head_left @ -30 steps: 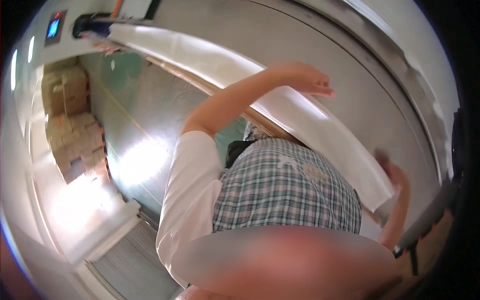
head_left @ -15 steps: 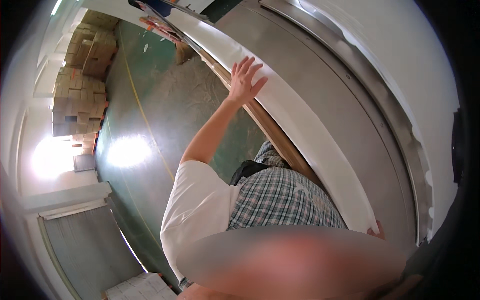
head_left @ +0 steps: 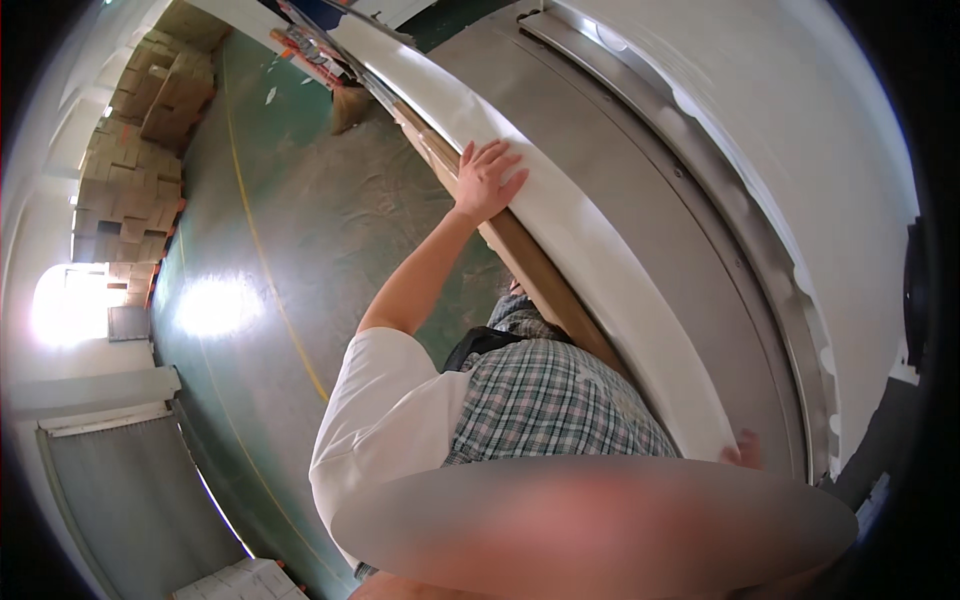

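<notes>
Left grip (head_left: 487, 182), white strip (head_left: 592, 258) beneath

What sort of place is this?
Probably a warehouse or factory floor: cardboard boxes are stacked high to the left, a yellow line runs along the green floor, and a long grey surface stretches out beside the person.

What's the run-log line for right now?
left hand: open, on white strip | right hand: at strip's near end, partly hidden, contact unclear | strip: along edge of grey surface
</notes>
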`<state>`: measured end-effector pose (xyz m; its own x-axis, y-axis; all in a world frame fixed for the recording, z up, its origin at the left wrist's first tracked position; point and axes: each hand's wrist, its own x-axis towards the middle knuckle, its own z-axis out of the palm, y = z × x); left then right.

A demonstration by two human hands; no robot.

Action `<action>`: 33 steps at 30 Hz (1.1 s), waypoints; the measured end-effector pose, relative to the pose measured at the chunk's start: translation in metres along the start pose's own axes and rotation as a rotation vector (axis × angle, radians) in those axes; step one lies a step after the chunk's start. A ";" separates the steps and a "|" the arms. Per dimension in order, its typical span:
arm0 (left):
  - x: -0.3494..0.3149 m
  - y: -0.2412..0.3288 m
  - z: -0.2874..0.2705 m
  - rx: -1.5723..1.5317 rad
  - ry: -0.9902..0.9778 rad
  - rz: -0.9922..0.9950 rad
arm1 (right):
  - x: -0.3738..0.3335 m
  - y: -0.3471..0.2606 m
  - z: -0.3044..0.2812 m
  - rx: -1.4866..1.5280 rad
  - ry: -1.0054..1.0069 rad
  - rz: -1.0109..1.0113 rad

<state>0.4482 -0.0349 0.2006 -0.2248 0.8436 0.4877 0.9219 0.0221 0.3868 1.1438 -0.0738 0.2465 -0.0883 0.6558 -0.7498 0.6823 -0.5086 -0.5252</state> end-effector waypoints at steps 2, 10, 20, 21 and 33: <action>0.000 -0.004 0.001 0.000 0.005 -0.004 | 0.006 -0.037 0.002 0.082 -0.012 -0.217; 0.004 0.000 0.003 -0.037 0.104 -0.018 | 0.117 -0.239 0.131 -0.054 -0.630 -0.567; 0.013 0.011 -0.003 -0.031 0.175 -0.029 | 0.103 -0.256 0.146 -0.305 -0.749 -0.477; 0.013 0.011 -0.005 -0.019 0.164 -0.023 | 0.097 -0.251 0.142 -0.299 -0.741 -0.469; 0.011 0.022 -0.027 -0.097 0.015 0.148 | -0.008 -0.072 0.004 -0.528 -0.406 0.120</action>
<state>0.4571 -0.0397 0.2360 -0.0947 0.8256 0.5562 0.9106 -0.1540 0.3835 1.0928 -0.0450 0.2890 -0.1848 0.2977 -0.9366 0.9583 -0.1569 -0.2390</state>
